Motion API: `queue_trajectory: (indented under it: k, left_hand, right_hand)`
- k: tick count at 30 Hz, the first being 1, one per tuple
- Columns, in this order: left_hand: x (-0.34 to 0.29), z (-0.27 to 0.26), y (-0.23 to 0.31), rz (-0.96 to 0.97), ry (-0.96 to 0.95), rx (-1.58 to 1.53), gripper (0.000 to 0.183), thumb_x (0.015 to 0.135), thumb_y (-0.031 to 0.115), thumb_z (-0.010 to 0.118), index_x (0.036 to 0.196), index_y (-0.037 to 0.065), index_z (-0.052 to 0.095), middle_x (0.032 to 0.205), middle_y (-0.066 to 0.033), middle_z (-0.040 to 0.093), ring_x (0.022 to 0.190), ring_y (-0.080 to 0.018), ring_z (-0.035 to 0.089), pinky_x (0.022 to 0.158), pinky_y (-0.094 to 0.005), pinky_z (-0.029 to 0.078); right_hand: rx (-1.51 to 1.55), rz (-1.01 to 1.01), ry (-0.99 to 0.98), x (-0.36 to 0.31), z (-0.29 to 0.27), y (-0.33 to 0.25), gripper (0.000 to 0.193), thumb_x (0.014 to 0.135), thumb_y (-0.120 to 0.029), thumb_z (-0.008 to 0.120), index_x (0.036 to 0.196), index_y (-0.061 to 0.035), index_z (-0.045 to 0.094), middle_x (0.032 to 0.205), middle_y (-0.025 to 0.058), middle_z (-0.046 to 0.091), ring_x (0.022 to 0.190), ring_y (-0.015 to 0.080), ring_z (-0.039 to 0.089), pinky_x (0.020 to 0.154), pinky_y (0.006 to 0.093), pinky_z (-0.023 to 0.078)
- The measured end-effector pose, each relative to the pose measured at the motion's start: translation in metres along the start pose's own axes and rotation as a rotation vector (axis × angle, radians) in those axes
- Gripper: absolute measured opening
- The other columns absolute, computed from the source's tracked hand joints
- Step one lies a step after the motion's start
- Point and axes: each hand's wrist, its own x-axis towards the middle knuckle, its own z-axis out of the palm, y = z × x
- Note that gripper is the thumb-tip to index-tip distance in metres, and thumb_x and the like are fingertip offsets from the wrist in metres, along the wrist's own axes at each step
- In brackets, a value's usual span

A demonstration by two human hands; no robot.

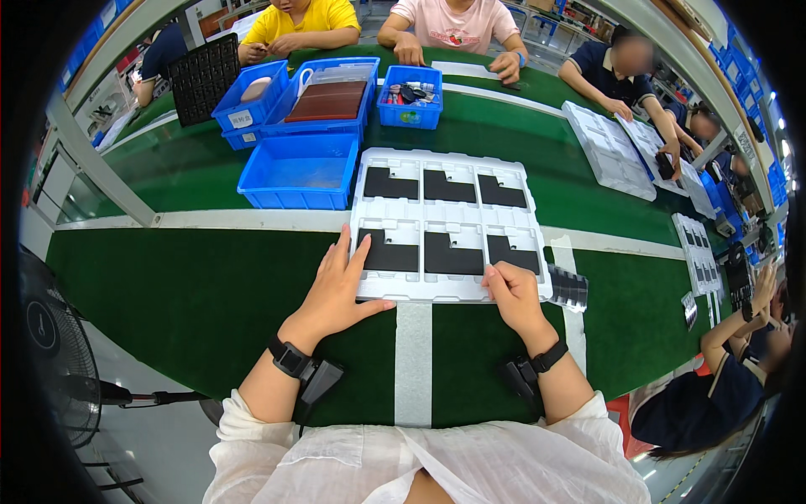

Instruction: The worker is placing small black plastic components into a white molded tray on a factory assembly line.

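Green table [185, 286] fills most of the view, pale strips across it. On it, straight ahead of the person, lies the white tray [437, 289]: flat, long axis left to right, two rows of three compartments, a dark notched piece in each.

Blue open bin [294, 199] stands just beyond the tray's back left corner.

Left hand [334, 281] at the tray's left side: fingers spread, forefinger reaching over the rim beside the front-left piece [390, 255], thumb along the near edge. Contact with that piece: cannot tell.

Right hand [515, 296] over the near edge, right of centre: fingers curled, thumb and forefinger drawn close together. Whether anything is pinched, cannot tell. Fingertips sit at the near right corner of the front-middle piece [449, 256]; that piece runs away to their left, long side roughly along the tray's. Front-right piece [514, 254] lies just ahead and to the right. Right hand is the nearer to both.

Writing: white label [240, 118] on a stacked bin, dark characters, small. Pink shirt [453, 27] across the table has a red print with lettering. No marking legible on the dark pieces.
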Motion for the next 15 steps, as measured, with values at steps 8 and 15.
queue_trajectory:
  k: [8, 15]
  left_hand:
    - [0.0003, -0.0004, 0.0004, -0.010, -0.005, 0.003, 0.098, 0.068, 0.042, 0.075, 0.139, 0.003, 0.021, 0.142, -0.0330, 0.009, 0.130, -0.0460, 0.020, 0.105, -0.0461, 0.024]
    - [-0.0002, -0.0008, 0.0004, -0.001, 0.003, -0.005, 0.098, 0.068, 0.041, 0.075, 0.139, 0.003, 0.021, 0.142, -0.0330, 0.009, 0.130, -0.0459, 0.020, 0.105, -0.0469, 0.024]
  right_hand:
    - [-0.006, -0.003, -0.001, 0.0003, -0.0001, 0.0005, 0.027, 0.089, -0.013, 0.052, 0.066, 0.0015, 0.057, 0.052, 0.0039, 0.049, 0.046, 0.0080, 0.045, 0.045, 0.0238, 0.035]
    - [-0.001, -0.002, 0.000, 0.0001, 0.0000, -0.0023, 0.027, 0.089, -0.013, 0.052, 0.067, 0.0014, 0.057, 0.052, 0.0039, 0.050, 0.046, 0.0080, 0.046, 0.045, 0.0238, 0.035]
